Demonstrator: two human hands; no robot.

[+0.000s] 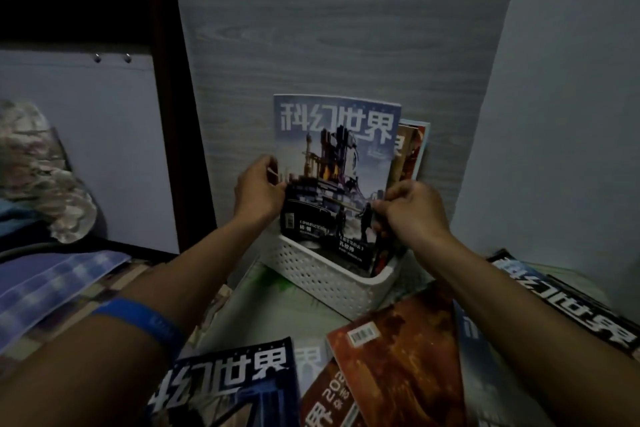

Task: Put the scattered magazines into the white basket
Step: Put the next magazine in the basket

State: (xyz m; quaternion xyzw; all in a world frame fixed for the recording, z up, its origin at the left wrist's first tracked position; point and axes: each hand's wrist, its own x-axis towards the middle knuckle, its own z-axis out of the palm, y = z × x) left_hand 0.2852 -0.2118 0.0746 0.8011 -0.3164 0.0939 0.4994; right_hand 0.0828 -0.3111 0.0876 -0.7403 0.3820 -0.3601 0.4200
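Head view, dim light. At the far left of the frame a crumpled patterned cloth (41, 173) lies beside a dark bed frame (173, 107); below it the left forearm wears a blue wristband (145, 322). At lower left a blue-covered magazine (228, 381) lies flat on the green-tinted surface (270, 308).

In the centre, the left hand (258, 189) pinches the left edge of an upright magazine (332, 163) with a blue cover and white title characters. Its lower end stands inside the white basket (322, 281), a perforated plastic bin set against the grey wood-grain wall (311, 28). The right hand (412, 206) is closed on the same magazine's right edge, so the hands sit apart, one on each side. Just behind it, more magazines (412, 149) with orange covers stand in the basket.

At lower centre an orange magazine (405, 360) lies just beside the basket. At the right edge, a black-covered magazine (568, 305) lies flat under the right forearm.
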